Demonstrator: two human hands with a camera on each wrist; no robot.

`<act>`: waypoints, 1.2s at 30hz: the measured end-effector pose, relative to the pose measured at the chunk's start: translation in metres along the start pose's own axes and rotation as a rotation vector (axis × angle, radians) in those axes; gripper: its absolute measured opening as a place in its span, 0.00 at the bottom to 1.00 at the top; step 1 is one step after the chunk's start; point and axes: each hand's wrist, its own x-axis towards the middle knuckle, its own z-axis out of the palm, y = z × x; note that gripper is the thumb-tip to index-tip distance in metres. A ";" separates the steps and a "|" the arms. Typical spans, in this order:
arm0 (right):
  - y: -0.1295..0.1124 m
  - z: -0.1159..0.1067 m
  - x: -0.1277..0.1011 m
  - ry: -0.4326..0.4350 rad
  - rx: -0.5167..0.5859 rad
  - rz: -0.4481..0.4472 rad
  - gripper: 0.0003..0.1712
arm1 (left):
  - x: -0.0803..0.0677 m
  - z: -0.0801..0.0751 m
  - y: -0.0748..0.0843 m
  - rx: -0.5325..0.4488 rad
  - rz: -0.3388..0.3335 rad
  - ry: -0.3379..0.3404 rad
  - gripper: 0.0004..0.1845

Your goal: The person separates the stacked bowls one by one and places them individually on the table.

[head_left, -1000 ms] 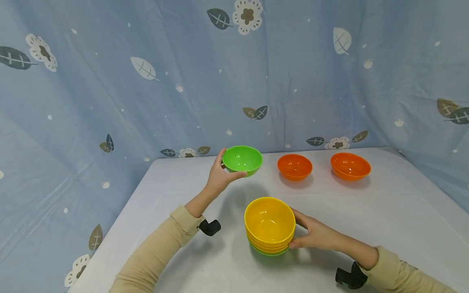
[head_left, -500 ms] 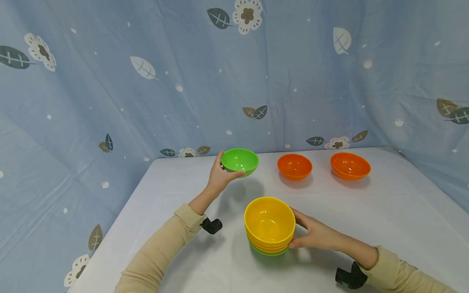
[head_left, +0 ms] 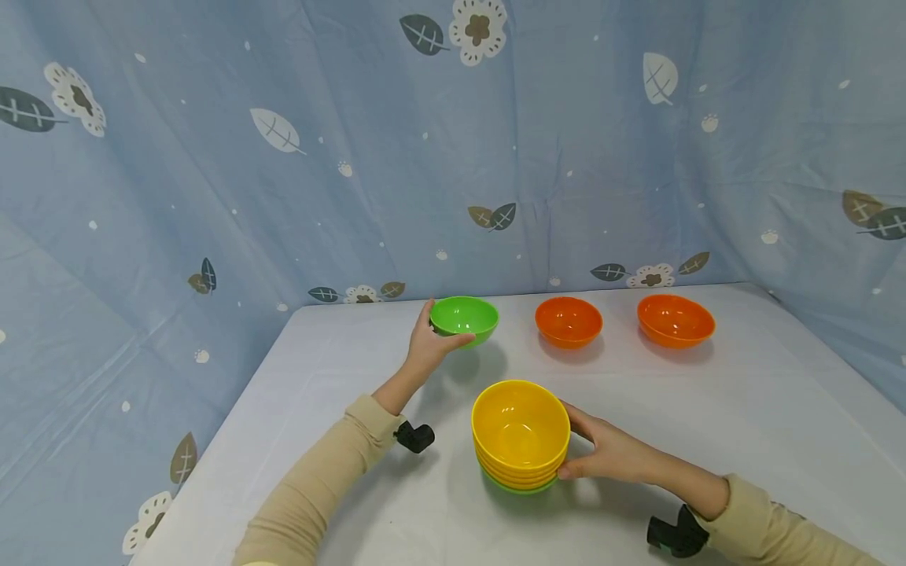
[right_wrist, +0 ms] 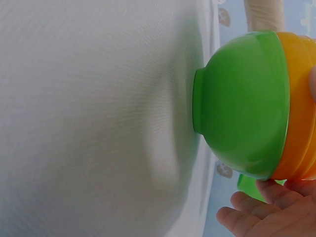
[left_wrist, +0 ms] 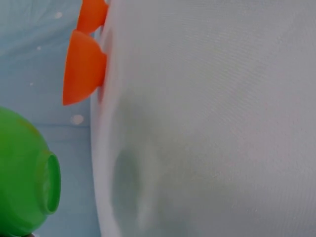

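My left hand (head_left: 428, 347) holds a light green bowl (head_left: 464, 316) upright by its side, thumb at the near side and fingers behind. In the left wrist view the underside and foot ring of this green bowl (left_wrist: 19, 173) show, raised over the cloth. Nearer to me stands a stack of yellow bowls (head_left: 520, 428), nested in a green bowl (right_wrist: 247, 106) at the bottom. My right hand (head_left: 614, 450) grips the stack's right side between thumb and fingers. The right wrist view shows fingertips right at the green bowl's rim.
Two orange bowls stand upright at the back of the white-covered table (head_left: 750, 409): one orange bowl (head_left: 569, 322) in the middle, another orange bowl (head_left: 675, 321) farther right. A blue patterned curtain (head_left: 566, 157) hangs behind the table and along its sides.
My left hand has brought the green bowl slightly lower and a little to the left, nearer the tabletop. The right hand and the stack have stayed where they were.
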 end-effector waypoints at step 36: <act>0.002 0.000 0.001 0.000 0.012 -0.008 0.53 | 0.012 0.016 -0.025 0.040 -0.075 0.032 0.57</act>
